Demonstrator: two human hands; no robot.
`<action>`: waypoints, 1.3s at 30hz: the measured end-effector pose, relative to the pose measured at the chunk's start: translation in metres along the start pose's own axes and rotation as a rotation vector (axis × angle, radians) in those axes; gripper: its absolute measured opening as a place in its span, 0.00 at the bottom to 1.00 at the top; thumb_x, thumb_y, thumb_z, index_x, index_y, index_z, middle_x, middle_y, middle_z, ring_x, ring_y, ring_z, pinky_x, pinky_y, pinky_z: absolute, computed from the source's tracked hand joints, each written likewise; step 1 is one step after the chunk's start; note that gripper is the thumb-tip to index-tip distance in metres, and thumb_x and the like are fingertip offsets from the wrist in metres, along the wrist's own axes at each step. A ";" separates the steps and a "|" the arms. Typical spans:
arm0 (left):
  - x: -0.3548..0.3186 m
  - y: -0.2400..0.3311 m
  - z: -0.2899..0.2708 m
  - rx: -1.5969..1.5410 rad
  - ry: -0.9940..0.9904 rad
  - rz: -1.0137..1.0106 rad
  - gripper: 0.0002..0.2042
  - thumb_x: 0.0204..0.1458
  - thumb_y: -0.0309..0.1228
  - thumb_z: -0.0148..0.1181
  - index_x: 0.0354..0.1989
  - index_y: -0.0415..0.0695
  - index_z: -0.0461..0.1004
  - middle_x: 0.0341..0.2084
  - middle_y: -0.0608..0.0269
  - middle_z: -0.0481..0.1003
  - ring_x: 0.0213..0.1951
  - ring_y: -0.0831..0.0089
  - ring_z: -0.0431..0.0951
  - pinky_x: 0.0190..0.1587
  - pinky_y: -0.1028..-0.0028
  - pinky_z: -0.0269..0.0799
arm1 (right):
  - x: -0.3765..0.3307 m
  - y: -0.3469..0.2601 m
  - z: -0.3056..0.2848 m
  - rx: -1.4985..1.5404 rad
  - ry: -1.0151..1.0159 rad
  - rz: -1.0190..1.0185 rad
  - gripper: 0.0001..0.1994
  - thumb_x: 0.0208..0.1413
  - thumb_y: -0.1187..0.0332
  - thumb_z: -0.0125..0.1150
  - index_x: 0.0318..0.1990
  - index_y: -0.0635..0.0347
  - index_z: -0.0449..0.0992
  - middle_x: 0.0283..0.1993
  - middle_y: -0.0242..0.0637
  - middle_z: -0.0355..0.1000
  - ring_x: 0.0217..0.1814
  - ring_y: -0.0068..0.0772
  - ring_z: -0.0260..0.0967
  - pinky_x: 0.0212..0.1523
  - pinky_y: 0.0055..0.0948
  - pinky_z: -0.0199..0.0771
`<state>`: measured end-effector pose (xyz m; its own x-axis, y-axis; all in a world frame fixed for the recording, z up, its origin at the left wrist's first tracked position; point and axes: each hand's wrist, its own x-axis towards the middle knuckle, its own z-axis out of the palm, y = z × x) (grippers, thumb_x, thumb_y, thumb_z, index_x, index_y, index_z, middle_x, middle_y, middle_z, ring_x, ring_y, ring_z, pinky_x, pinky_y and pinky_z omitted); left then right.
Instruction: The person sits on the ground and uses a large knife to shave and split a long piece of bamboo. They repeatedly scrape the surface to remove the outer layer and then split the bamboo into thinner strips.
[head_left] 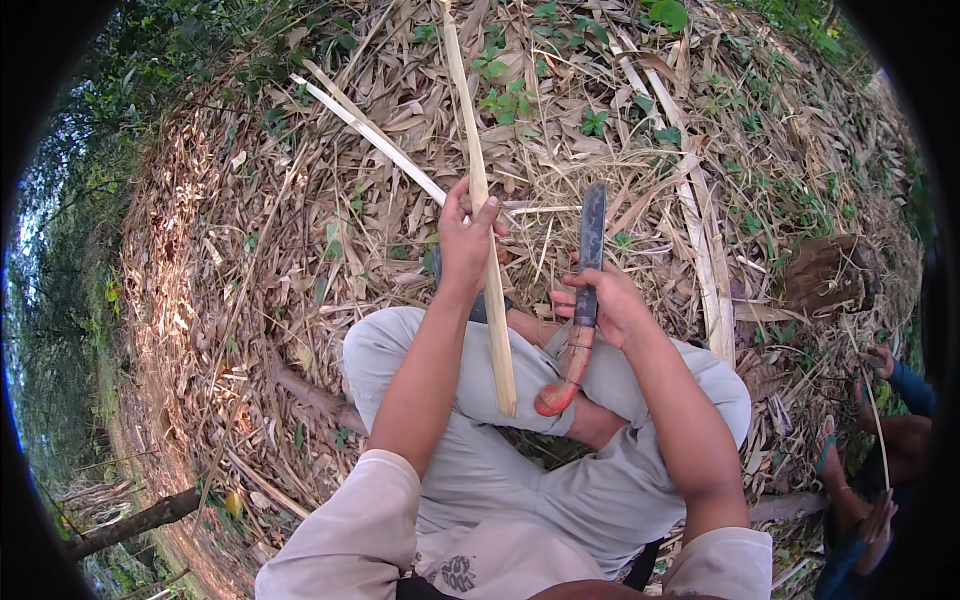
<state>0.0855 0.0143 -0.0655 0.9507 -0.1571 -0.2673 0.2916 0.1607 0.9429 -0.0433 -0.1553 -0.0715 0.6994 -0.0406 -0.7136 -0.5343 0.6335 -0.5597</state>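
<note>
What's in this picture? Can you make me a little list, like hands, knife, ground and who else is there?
Left hand: holds a long pale wooden strip
Right hand: holds a knife near where blade meets handle
Knife: dark blade toward the picture's top, curved reddish handle
Legs: crossed, pale trousers
Ground: dry leaves, green plants
Right edge: another person's hand, thin strip

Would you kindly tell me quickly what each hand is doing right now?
Left hand: closed, holding a pale wooden strip.
Right hand: holding a dark-bladed knife near the blade's base.
</note>
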 end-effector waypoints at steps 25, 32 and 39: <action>-0.005 0.001 -0.006 -0.269 -0.292 -0.337 0.23 0.60 0.26 0.48 0.64 0.47 0.58 0.38 0.56 0.72 0.26 0.72 0.69 0.26 0.76 0.68 | -0.010 -0.009 0.008 -0.067 0.030 -0.019 0.24 0.59 0.77 0.44 0.64 0.61 0.55 0.46 0.50 0.68 0.36 0.43 0.77 0.25 0.35 0.79; -0.006 0.002 -0.004 -0.277 -0.348 -0.354 0.23 0.61 0.27 0.47 0.65 0.47 0.59 0.39 0.57 0.72 0.28 0.73 0.69 0.27 0.78 0.68 | -0.005 -0.013 0.003 0.022 0.085 -0.047 0.19 0.58 0.78 0.45 0.57 0.66 0.54 0.47 0.54 0.69 0.37 0.45 0.78 0.24 0.36 0.81; -0.015 0.003 0.001 -0.237 -0.316 -0.348 0.22 0.61 0.29 0.57 0.63 0.44 0.62 0.40 0.61 0.72 0.28 0.77 0.71 0.27 0.79 0.67 | -0.021 -0.025 0.011 0.014 -0.070 -0.177 0.20 0.60 0.80 0.44 0.60 0.66 0.52 0.51 0.51 0.71 0.37 0.44 0.79 0.24 0.35 0.83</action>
<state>0.0724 0.0163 -0.0583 0.7256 -0.5209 -0.4496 0.6354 0.2566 0.7283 -0.0394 -0.1620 -0.0380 0.8132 -0.0988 -0.5735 -0.3939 0.6319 -0.6675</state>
